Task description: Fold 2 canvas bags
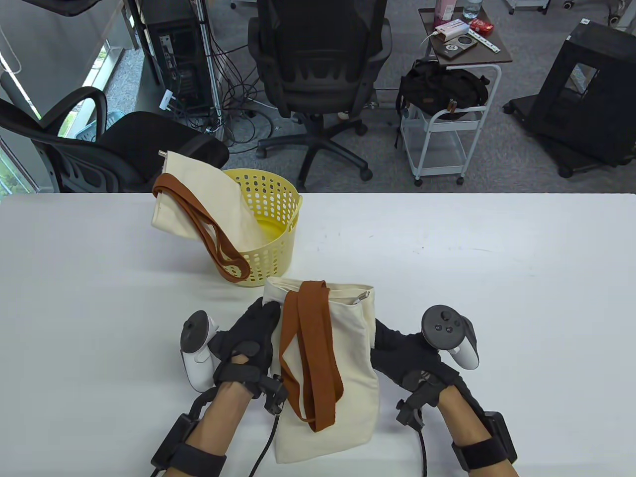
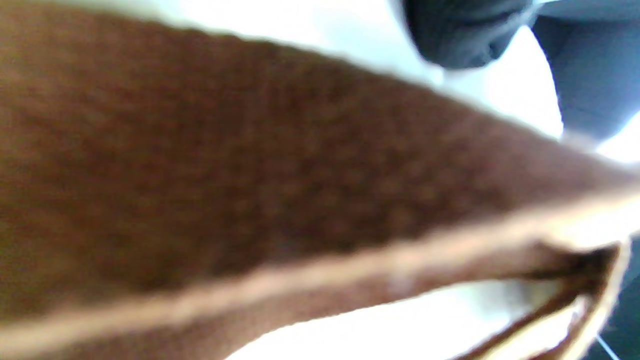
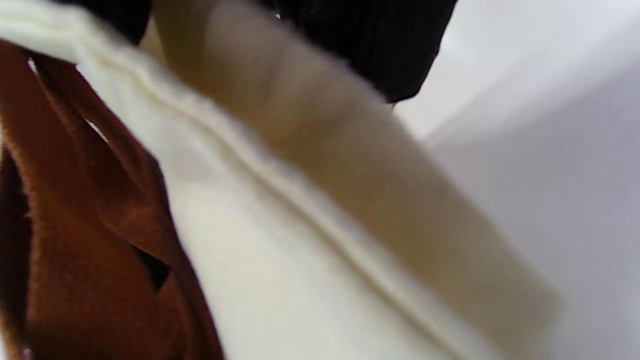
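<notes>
cream canvas bag (image 1: 343, 377) at desk (image 1: 497, 278) near edge, left hand (image 1: 246, 343) and right hand (image 1: 405, 355) gripping its sides; second bag (image 1: 198, 198) draped over yellow basket (image 1: 278, 218).

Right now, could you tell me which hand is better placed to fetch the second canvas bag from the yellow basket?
Probably the left hand. The second canvas bag hangs over the yellow basket's left rim, up and left of the near bag, while the right hand would have to cross over it.
</notes>
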Tool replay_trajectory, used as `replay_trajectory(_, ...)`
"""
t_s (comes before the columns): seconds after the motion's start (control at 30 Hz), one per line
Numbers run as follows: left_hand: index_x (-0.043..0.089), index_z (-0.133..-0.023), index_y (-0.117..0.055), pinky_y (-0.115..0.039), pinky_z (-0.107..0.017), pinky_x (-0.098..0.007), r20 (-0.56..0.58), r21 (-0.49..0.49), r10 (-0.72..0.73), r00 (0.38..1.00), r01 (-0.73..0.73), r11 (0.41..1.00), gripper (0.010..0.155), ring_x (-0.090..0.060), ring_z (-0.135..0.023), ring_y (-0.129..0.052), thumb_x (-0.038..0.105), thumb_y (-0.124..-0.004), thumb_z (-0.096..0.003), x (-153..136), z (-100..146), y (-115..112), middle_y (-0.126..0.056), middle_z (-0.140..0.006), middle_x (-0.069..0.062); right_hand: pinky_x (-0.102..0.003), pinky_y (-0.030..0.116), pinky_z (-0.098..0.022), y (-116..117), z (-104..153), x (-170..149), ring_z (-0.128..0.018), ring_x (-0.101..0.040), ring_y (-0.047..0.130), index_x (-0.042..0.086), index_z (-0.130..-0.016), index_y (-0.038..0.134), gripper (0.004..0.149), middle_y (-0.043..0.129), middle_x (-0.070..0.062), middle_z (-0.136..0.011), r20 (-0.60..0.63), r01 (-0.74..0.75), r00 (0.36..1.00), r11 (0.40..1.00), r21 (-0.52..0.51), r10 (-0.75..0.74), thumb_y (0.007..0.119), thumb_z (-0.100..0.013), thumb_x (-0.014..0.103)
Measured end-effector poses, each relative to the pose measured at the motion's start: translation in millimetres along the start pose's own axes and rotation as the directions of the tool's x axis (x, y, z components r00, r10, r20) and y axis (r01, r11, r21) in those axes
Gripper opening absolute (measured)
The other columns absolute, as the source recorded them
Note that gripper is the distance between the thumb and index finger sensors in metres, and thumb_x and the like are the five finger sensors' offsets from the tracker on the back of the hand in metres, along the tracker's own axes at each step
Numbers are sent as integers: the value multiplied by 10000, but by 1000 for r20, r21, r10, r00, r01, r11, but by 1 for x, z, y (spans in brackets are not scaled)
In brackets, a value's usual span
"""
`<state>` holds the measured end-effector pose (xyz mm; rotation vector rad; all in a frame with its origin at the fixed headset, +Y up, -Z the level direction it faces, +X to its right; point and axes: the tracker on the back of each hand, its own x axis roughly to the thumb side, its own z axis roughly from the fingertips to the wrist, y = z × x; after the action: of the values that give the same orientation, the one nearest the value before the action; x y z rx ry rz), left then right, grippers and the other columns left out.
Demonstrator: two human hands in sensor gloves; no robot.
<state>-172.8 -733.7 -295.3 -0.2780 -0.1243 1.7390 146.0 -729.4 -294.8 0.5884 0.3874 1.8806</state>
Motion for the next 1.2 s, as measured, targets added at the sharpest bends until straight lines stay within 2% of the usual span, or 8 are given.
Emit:
replay_trajectory(0.17, 202, -901, -715, -872, -450, -360, -87, 36, -80, 993, 84, 996, 501, -240, -620, -1051, 408, -742, -445, -15, -8, -5, -864, -857, -65, -354, 910, -451, 3, -2, -8, -690, -245, 1021, 220, -1033, 549, 627, 795, -114, -968, 14, 130, 991, 989, -72, -130, 805, -487, 388)
replay_trajectory(0.33, 179, -1021, -500, -764, -608, -464, -191, -107, -207, 960, 189, 976, 663, -354, -862, -875, 411, -757, -456, -21, -16, 2, -654, -1022, -124, -347, 912, -422, -1, 1, -9, -651, -242, 1039, 324, -1007, 620, 520, 843, -45, -949, 33, 152, 988, 980, -129, -149, 765, -508, 320)
replay_trajectory(0.47, 197, -1055, -348, -623, -710, -550, -170, -220, -354, 920, 315, 923, 754, -421, -1004, -656, 475, -725, -464, -6, -15, 7, -452, -1103, -138, -383, 890, -470, -4, 3, -11, -716, -268, 1001, 348, -1002, 625, 502, 818, -35, -976, 35, 157, 987, 980, -120, -154, 740, -514, 313)
replay_trajectory(0.57, 210, -1060, -316, -543, -744, -581, -97, -137, -441, 892, 427, 894, 764, -435, -1044, -541, 487, -716, -471, 17, 0, 4, -359, -1119, -140, -394, 885, -477, -8, 3, -13, -726, -282, 993, 350, -1000, 632, 497, 811, -35, -984, 22, 148, 989, 980, -131, -146, 736, -516, 306)
replay_trajectory(0.77, 288, -1039, -521, -529, -774, -578, 133, 199, -858, 496, 835, 513, 666, -370, -1058, -585, 492, -754, -450, 69, 48, -51, -453, -1130, -57, -379, 896, -455, -8, 6, -12, -716, -278, 998, 339, -1007, 622, 496, 807, -45, -983, -14, 114, 993, 975, -193, -119, 724, -522, 320)
replay_trajectory(0.9, 287, -903, -821, -622, -733, -563, 198, 172, -899, 390, 889, 424, 503, -361, -971, -771, 474, -787, -438, 67, 60, -91, -734, -1041, 4, -331, 924, -345, -6, 11, -7, -656, -281, 1034, 305, -1008, 634, 493, 839, -69, -953, -90, 27, 994, 958, -286, -55, 725, -524, 329)
replay_trajectory(1.0, 234, -944, -754, -698, -687, -547, 159, 42, -903, 399, 911, 410, 581, -357, -900, -863, 513, -769, -435, 51, 51, -106, -746, -1027, -59, -315, 924, -316, -3, 15, -1, -646, -280, 1038, 295, -1007, 637, 494, 845, -70, -948, -103, -37, 995, 946, -321, 4, 726, -522, 328)
replay_trajectory(1.2, 141, -1057, -363, -575, -732, -609, 49, -208, -740, 670, 732, 649, 870, -444, -1039, -560, 605, -728, -418, 13, 28, -112, -323, -1126, -166, -325, 922, -306, 11, 17, 18, -637, -303, 1036, 257, -1008, 640, 505, 843, -101, -942, -90, -155, 987, 936, -315, 133, 737, -517, 319)
